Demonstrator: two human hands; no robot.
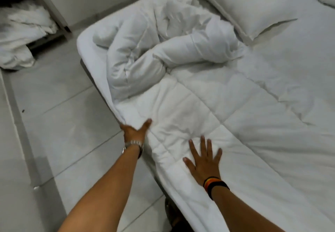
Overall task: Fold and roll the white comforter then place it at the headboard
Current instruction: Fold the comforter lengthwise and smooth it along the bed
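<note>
Both hands [135, 131] [204, 163] on comforter [190, 105] (edge under left fingers [147, 122])

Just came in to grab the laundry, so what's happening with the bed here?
A person is working on the white comforter from the side of the bed. The left hand grips its edge at the mattress side, while the right hand presses flat on it with fingers spread. The far end is bunched up near a pillow. It isn't folded or rolled yet.

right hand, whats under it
The right hand lies flat, fingers spread, on the white comforter at the bed's edge. Whatever lies beneath the comforter there is covered.
</note>
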